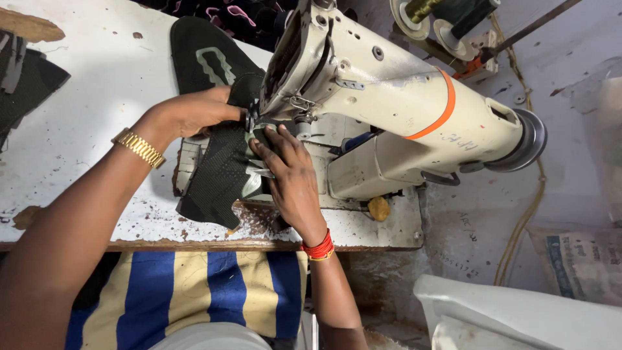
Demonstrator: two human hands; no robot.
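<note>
A dark green knitted shoe upper (217, 175) lies under the needle of a cream sewing machine (389, 97) on a worn white table (91, 129). My left hand (194, 111), a gold watch on its wrist, presses the fabric at the far side by the presser foot. My right hand (290, 175), with red bangles on the wrist, lies flat on the fabric at the near side of the needle, fingers spread. The needle itself is hidden behind the machine head.
A second dark upper with a pale green patch (207, 58) lies behind the machine head. Dark fabric pieces (26, 78) sit at the table's left. Thread cones (453, 19) stand at the back right. A white plastic object (518, 317) is on the floor at right.
</note>
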